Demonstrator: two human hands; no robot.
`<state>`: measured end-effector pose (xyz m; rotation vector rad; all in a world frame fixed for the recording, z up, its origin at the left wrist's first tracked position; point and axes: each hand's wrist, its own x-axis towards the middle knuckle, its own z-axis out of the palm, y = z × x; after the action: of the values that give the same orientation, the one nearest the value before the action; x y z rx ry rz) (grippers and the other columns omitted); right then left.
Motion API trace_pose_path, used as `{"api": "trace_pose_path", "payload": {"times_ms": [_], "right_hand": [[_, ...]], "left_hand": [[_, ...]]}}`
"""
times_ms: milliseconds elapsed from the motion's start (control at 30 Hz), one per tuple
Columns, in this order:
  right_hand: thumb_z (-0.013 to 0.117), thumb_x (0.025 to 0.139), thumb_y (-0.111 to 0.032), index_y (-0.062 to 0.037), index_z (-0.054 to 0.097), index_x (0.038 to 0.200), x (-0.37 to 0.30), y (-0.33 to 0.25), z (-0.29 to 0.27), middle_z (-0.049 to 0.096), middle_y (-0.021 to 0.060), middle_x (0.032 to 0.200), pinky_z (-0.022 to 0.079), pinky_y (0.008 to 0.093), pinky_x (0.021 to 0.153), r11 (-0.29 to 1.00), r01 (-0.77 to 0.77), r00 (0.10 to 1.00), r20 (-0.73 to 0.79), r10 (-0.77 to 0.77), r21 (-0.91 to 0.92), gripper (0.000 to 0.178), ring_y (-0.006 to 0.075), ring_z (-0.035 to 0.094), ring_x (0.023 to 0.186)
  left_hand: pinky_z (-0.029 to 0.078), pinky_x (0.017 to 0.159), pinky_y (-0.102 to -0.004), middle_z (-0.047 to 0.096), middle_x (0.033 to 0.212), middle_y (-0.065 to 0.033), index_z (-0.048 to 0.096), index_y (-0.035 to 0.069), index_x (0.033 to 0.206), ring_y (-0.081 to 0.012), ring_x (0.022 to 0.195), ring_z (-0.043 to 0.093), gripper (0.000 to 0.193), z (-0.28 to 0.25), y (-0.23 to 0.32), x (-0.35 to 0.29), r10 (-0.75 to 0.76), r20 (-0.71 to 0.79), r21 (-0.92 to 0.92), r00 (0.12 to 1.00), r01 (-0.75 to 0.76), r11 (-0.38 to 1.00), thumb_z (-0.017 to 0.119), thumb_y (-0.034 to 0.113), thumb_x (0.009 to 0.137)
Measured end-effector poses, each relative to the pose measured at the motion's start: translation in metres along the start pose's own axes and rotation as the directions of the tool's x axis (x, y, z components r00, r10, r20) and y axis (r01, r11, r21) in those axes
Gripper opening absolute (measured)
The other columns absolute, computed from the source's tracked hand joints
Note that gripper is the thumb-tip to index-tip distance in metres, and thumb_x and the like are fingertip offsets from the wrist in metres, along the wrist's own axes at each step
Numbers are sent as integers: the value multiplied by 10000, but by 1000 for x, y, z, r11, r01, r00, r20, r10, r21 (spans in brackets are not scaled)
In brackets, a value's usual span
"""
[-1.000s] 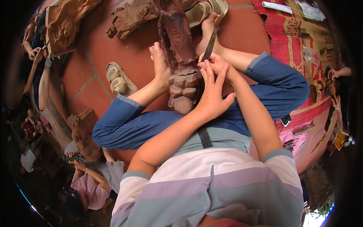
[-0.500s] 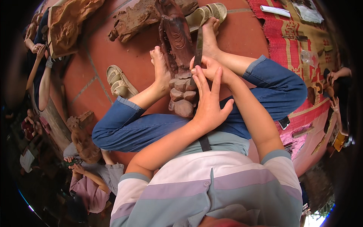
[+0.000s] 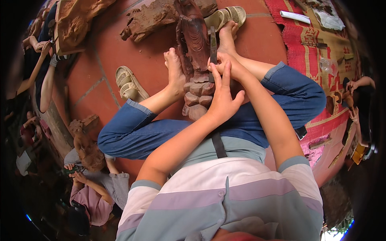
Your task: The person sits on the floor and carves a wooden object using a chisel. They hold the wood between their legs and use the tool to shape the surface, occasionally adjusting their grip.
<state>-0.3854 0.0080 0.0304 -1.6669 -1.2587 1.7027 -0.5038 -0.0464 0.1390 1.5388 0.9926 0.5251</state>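
The carved wooden figure [image 3: 196,60] lies on the red tiled floor [image 3: 104,56] at twelve o'clock of the person's lap, pinned between two bare feet; the left hand [image 3: 222,100] rests against its blocky base, fingers spread, grip open, closed on nothing; the right hand [image 3: 229,66] sits just at one o'clock of it, grip wrapped around a dark chisel [image 3: 212,44] whose blade runs up along the figure's right edge; tight quarters here, knees in blue jeans boxing both sides; a sandal [image 3: 128,84] lies at nine o'clock, a second one [image 3: 225,17] at twelve; open floor shows only toward ten o'clock, up to a rough wood slab [image 3: 155,18]; a red woven mat [image 3: 317,52] borders the right, at two o'clock.
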Motion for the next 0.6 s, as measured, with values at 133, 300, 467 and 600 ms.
{"api": "trace_pose_path", "payload": {"times_ms": [133,300,467,600], "right_hand": [[639,805,-124,-69,590,894,-21,-42,-1,555,-28,800,430,230,669,996,37,996,76,-43,84,115,68,497,754],[636,801,-119,-69,584,877,-19,-44,0,540,-36,788,425,226,656,996,40,996,76,-47,83,104,61,481,735],[634,818,-130,-75,570,876,-23,-37,3,528,-44,789,418,218,644,990,30,995,86,-42,137,102,58,471,728],[625,826,-137,-72,561,868,-20,-40,1,524,-39,786,416,216,635,976,43,991,113,-69,215,100,59,466,724]], "left_hand": [[166,1107,-485,-256,1418,-360,-52,174,1488,-478,1381,-105,1030,1,8,-8,19,-45,79,999,-16,997,688,131,773],[175,1106,-480,-277,1406,-363,-71,165,1485,-481,1382,-90,1042,-3,3,-5,-2,-19,20,1000,3,1000,685,115,769],[151,1108,-494,-273,1408,-364,-78,160,1484,-485,1373,-133,1047,-4,7,-14,29,-17,71,999,-28,997,683,113,766],[151,1105,-506,-267,1410,-366,-80,163,1484,-494,1364,-151,1051,-3,4,-6,-27,-13,13,1000,27,1000,681,99,762]]}}
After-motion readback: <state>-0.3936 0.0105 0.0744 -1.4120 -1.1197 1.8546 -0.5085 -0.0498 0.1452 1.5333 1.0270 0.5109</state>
